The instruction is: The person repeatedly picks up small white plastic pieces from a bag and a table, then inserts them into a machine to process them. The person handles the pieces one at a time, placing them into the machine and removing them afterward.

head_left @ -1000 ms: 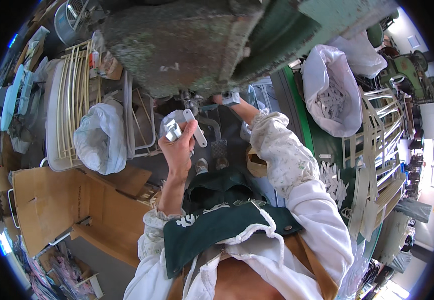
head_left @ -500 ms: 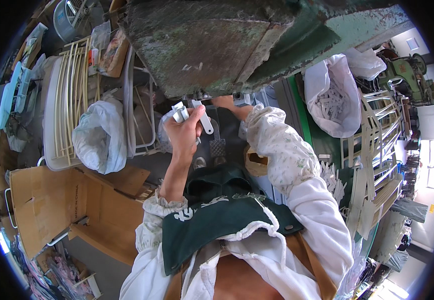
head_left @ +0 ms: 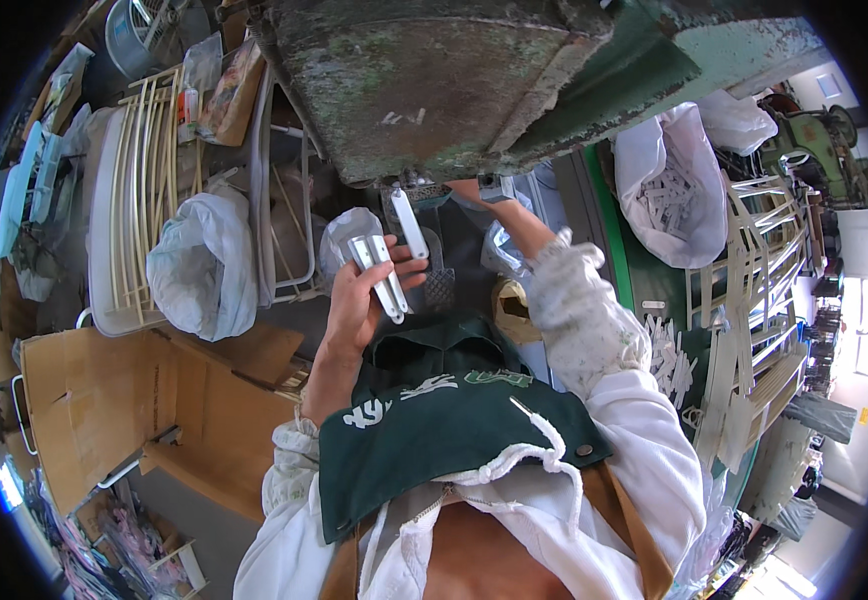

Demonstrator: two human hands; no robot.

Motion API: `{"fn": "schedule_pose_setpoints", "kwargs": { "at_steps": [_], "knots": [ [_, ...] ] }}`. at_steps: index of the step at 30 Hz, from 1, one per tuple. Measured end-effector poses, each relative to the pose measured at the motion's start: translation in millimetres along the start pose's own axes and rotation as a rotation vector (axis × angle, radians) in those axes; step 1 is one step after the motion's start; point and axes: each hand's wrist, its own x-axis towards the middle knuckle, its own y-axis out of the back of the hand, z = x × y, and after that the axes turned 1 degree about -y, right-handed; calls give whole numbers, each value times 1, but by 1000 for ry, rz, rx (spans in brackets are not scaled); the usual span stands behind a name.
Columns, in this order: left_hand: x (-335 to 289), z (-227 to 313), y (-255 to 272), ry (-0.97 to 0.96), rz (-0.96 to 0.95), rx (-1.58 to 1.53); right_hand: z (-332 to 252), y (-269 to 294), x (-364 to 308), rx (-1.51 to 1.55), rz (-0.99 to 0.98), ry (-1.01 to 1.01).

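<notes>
Pointing at the left fingertips [head_left: 420, 266]: single white bar [head_left: 410, 224], lower end nearest

Left hand [head_left: 352, 302]: thumb and fingers clamped on a bundle of white bars [head_left: 381, 285]; outer fingers spread behind, toward the single bar. That bar is just past those fingertips, on the side away from the wrist. Long axis runs from fingertips up to the underside of the green machine [head_left: 414, 100], top leaning slightly left; roughly parallel to the bundle. Whether fingertips and bar touch: cannot tell.

Right hand [head_left: 471, 190]: farther from the fingertips, up and right, near the bar's upper end, part hidden at the machine's edge. Its fingers: apart or together, cannot tell. Left is the nearer hand. Patterned treadle [head_left: 440, 287] below, right of left fingertips.
</notes>
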Motion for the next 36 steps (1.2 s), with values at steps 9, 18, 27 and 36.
{"fn": "schedule_pose_setpoints", "kwargs": {
  "at_steps": [9, 18, 27, 36],
  "knots": [
    [-4, 10, 3, -50, 164, 165, -151, 38, -10, 716, -87, -381],
    [-9, 33, -3, -108, 163, 165, -184, 39, 5, 332, -93, -499],
    [9, 46, -25, -92, 19, 292, -180, 51, 4, 670, -67, -523],
    [1, 38, -15, -213, 114, 352, -182, 44, 7, 401, -59, -778]
  ]
}}
